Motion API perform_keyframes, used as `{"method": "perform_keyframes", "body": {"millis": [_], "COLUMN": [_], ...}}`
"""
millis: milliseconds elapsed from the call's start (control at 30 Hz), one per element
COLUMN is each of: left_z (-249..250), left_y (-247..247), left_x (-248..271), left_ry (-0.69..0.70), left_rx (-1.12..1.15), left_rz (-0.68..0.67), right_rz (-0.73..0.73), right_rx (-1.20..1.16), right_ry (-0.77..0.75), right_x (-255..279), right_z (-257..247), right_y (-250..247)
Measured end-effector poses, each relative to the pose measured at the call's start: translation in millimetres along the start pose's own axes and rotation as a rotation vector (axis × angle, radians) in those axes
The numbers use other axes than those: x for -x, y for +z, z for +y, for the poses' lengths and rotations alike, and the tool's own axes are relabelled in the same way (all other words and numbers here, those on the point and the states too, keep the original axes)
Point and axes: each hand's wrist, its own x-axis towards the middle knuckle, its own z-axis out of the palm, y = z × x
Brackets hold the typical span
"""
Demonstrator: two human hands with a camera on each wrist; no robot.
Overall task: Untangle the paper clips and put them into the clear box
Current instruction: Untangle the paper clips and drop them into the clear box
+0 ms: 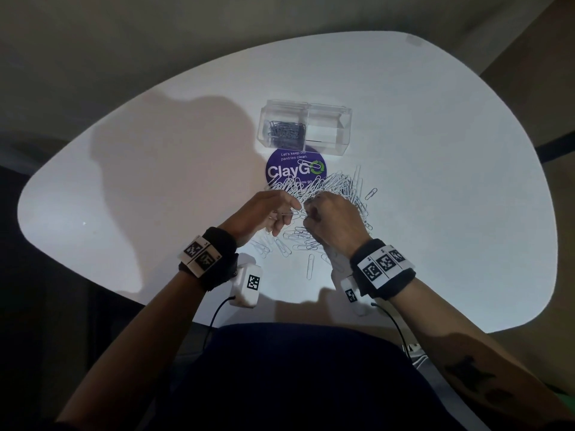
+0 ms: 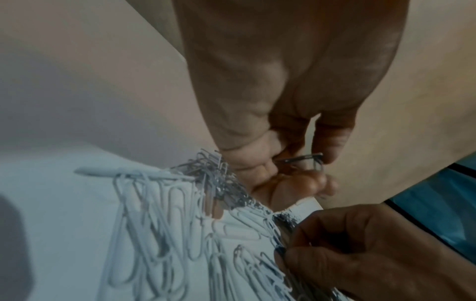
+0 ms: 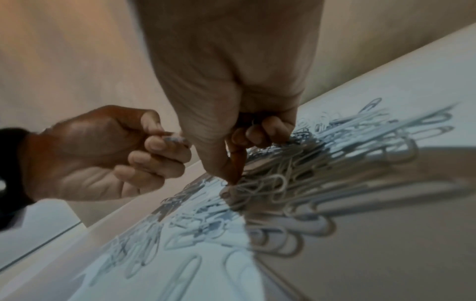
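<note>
Pinching 1 paper clip between thumb and fingers, my left hand is lifted a little above the white table, just beside my right hand. The 2 hands are close together over the near part of the pile of paper clips. In the right wrist view, the thumb and a finger of my right hand come together down into the tangled clips, and the other fingers are curled above them. It looks like a pinch on some clips, but I cannot tell exactly which ones.

The pile lies in the middle of the table, between my hands and the clear box. Some clips cover the near edge of a round purple sticker with the word "ClayGo". A few single clips lie apart from the pile, on its near and right sides.

The clear box stands behind the sticker, touching its far edge. It has 2 compartments. The left compartment holds a small heap of clips.
</note>
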Motion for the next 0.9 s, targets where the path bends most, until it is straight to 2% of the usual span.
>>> {"method": "perform_keyframes", "body": {"millis": [100, 167, 233, 300, 433, 500, 600, 700, 800, 900], "left_z": [-2.5, -4.8, -7.8, -10.7, -9.8, -5.0, -1.2, -2.3, -10.3, -17.8], "left_y": [1.9, 2.1, 0.6, -2.0, -2.5, -1.1, 2.6, 10.2, 16.0, 15.4], "left_x": [-1.8, -1.5, 0.4, 1.6, 1.0, 1.0, -1.8, -7.4, -8.2, -4.4], "left_ry": [-0.061, -0.05, -0.01, 0.021, -0.009, -0.043, -0.104, -0.125, 0.032, 0.185], "left_rx": [0.033, 0.039, 0.031, 0.018, 0.076, 0.14, 0.159, -0.065, -0.467, -0.696], "left_rz": [-0.01, -0.017, -0.027, -0.041, -0.026, -0.005, 0.055, 0.139, 0.146, 0.157], "right_rz": [-0.05, -0.088, -0.057, -0.001, -0.069, -0.054, -0.032, -0.074, -0.023, 0.021], "right_rx": [0.011, 0.001, -0.134, -0.397, -1.102, -1.291, -1.337, -1.254, -1.13, -0.985], "right_ry": [-0.007, -0.005, 0.017, 0.094, 0.377, 0.441, 0.456, 0.375, 0.339, 0.342], "right_x": [1.5, 2.1, 3.3, 3.6, 1.5, 1.1, 0.9, 1.6, 2.7, 3.7], "right_z": [3.0, 4.2, 4.5, 4.1, 5.5, 5.5, 6.7, 6.2, 6.4, 13.8], "right_y": [-0.5, -0.9, -5.0, -16.0, -37.6, -40.2, -37.0, -36.2, -33.9, -28.8]}}
